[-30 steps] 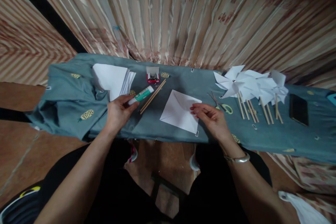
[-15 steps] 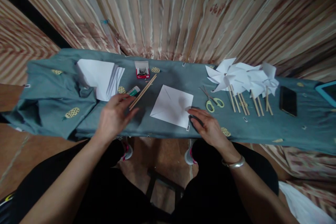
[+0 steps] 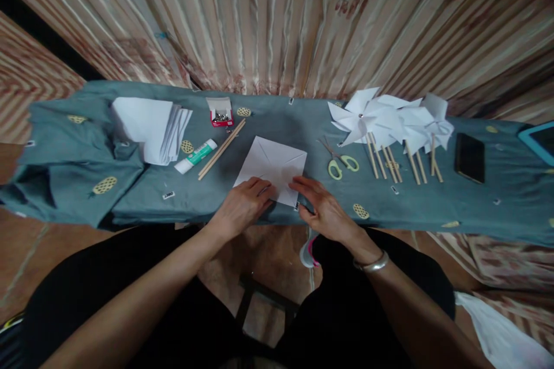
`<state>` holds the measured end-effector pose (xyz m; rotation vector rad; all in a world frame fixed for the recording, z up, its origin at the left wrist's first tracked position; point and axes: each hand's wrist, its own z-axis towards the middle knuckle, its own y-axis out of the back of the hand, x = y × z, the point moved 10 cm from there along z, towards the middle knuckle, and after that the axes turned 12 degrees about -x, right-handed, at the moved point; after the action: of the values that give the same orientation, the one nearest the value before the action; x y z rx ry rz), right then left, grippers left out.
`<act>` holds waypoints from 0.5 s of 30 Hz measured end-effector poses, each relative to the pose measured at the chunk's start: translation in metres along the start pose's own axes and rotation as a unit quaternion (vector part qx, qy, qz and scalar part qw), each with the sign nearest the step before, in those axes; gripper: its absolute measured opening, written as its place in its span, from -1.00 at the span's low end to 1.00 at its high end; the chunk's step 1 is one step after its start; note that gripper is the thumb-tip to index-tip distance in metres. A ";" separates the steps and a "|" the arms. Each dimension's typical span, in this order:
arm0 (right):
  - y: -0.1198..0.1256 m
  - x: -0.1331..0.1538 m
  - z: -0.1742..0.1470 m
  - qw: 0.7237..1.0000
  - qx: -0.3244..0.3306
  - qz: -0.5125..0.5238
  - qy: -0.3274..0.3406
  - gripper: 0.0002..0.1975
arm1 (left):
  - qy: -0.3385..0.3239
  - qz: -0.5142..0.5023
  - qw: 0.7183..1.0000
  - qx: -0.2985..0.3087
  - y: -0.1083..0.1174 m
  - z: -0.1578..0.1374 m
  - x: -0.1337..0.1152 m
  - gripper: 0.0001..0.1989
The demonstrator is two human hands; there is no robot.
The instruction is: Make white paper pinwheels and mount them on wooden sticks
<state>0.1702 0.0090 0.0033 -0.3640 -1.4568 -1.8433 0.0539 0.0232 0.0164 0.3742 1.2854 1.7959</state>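
Observation:
A white square sheet of paper [image 3: 273, 161] lies flat in front of me, with slits running inward from its corners. My left hand [image 3: 243, 204] rests on the sheet's near left part, fingers stretched out over the paper and covering its near edge. At the near right edge is my right hand [image 3: 322, 207], fingertips touching the paper and thumb held apart. Neither hand grips anything. Right of the sheet lie scissors with pale green handles [image 3: 341, 165], blades slightly apart. To its left are thin wooden sticks [image 3: 221, 150] and a green and white glue stick [image 3: 195, 155].
A grey-green cloth [image 3: 315, 127] covers the narrow table. Folded white paper [image 3: 141, 124] lies at left, near a small red and white box [image 3: 221, 115] of metal pins. Several paper pinwheels [image 3: 367, 115] on sticks lie at right, beside a dark phone [image 3: 470, 157].
My left hand has moved right, from beside the glue stick and sticks onto the paper. My right hand still touches the sheet's right side. The whole view has shifted slightly.

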 end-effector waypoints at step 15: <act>-0.032 0.065 -0.048 0.997 0.064 0.007 0.049 -0.81 | -0.008 0.069 0.997 0.031 -0.006 0.001 -0.002 -0.88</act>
<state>0.1139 -0.0579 0.0062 -0.2175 -1.4919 -1.7224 0.0590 0.0228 0.0121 0.5202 1.3340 1.8670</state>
